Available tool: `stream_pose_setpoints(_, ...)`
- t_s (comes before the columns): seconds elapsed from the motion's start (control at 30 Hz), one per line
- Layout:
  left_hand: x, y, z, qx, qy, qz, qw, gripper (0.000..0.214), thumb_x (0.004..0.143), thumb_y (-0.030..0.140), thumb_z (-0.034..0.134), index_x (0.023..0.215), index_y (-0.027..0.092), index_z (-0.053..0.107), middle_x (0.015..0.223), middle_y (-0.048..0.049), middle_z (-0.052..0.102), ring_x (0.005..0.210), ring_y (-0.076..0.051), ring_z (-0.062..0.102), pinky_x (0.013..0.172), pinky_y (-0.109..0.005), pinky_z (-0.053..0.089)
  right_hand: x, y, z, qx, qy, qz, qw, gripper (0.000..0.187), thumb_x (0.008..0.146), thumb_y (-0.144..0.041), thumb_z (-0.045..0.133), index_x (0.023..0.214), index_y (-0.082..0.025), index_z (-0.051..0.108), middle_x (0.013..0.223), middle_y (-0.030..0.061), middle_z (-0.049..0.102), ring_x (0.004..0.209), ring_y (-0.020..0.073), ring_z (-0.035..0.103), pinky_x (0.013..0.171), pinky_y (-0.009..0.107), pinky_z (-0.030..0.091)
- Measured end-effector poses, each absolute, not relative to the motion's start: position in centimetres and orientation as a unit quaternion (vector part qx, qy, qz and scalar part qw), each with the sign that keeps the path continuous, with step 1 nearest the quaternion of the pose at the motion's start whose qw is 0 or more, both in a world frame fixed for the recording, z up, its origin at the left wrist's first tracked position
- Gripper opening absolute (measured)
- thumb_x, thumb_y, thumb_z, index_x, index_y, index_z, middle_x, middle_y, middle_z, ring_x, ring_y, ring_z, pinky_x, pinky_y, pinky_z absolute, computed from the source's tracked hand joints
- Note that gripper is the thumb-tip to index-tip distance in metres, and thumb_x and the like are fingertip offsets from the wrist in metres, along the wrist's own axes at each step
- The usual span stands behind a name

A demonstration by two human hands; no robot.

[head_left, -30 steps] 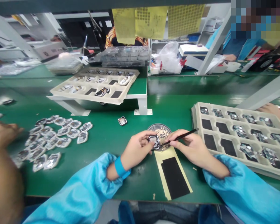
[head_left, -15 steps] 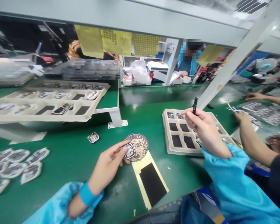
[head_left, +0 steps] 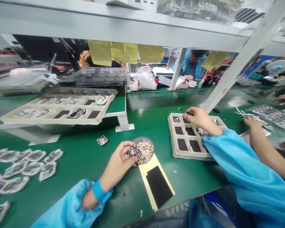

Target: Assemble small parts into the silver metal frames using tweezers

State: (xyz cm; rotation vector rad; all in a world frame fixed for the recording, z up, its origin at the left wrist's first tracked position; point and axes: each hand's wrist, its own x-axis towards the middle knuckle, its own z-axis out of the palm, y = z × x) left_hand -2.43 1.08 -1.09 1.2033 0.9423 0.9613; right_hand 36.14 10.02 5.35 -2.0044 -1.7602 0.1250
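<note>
My left hand [head_left: 123, 160] grips a small rounded-square watch case [head_left: 134, 153] with its inner parts showing, at the edge of a round dish [head_left: 146, 148] of tiny beige and dark pieces. Farther right, my right hand [head_left: 200, 118] is closed on slim black tweezers [head_left: 185, 111], whose back end points up and left. That hand is over the back row of a cream compartment tray [head_left: 171, 139], its fingertips by a cell with small parts. Whether the tips touch a part is hidden. Another watch case [head_left: 102, 140] lies on the green table, left of the dish.
A yellow sheet with a black pad [head_left: 159, 186] lies before the dish. Several wrapped parts [head_left: 33, 168] are at left. A raised shelf holds a large parts tray [head_left: 85, 120]. A slanted post [head_left: 232, 69] rises behind my right hand; a co-worker's arm [head_left: 263, 139] reaches in at right.
My right hand has come down and forward to the back row of the tray, and the tweezers have tipped from upright to nearly flat. The watch case stays in my left hand, slightly turned.
</note>
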Motion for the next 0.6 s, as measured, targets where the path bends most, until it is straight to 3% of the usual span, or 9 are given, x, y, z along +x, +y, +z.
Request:
stream_pose_setpoints(0.1, -2.4, 1.0, -1.6, 0.551, 0.443, 0.381, 0.596, 0.04, 0.083, 0.034, 0.076, 0.112, 0.016, 0.058, 0.082, -0.0032, 0.069, 0.066, -0.018, 0.073, 0.05, -0.022, 0.051, 33.6, 8.2, 6.8, -0.68, -0.662, 0.126, 0.289, 0.033, 0.088, -0.044, 0.064, 0.107, -0.02, 0.075, 0.099, 0.0053, 0.078, 0.088, 0.0229, 0.071, 0.076, 0.031, 0.052)
stream_pose_setpoints(0.23, -2.4, 1.0, -1.8, 0.538, 0.458, 0.385, 0.594, 0.035, 0.081, 0.04, 0.078, 0.095, 0.013, 0.06, 0.077, -0.0048, 0.07, 0.055, -0.017, 0.071, 0.038, -0.017, 0.041, 27.0, 4.3, 7.7, -0.546, -0.662, 0.314, 0.406, 0.026, 0.079, -0.045, 0.076, 0.089, -0.02, 0.077, 0.088, 0.0042, 0.078, 0.083, 0.0214, 0.071, 0.078, 0.032, 0.054)
stream_pose_setpoints(0.43, -2.5, 1.2, -1.1, 0.481, 0.447, 0.422, 0.626, 0.035, 0.086, 0.047, 0.07, 0.089, 0.013, 0.061, 0.063, -0.004, 0.069, 0.052, -0.018, 0.07, 0.036, -0.016, 0.042, 19.6, 0.7, 5.0, -0.429, -0.64, 0.523, 0.365, 0.019, 0.079, -0.037, 0.079, 0.082, -0.019, 0.075, 0.082, 0.0029, 0.077, 0.079, 0.0197, 0.07, 0.073, 0.03, 0.053)
stream_pose_setpoints(0.6, -2.8, 1.1, -1.1, 0.458, 0.435, 0.464, 0.621, 0.036, 0.088, 0.044, 0.067, 0.102, 0.011, 0.07, 0.078, -0.0069, 0.071, 0.06, -0.017, 0.069, 0.044, -0.022, 0.054, 18.1, 0.8, 1.1, -0.422, -0.595, 0.599, 0.33, 0.026, 0.081, -0.042, 0.077, 0.076, -0.016, 0.074, 0.079, 0.0044, 0.077, 0.077, 0.0183, 0.068, 0.077, 0.03, 0.05)
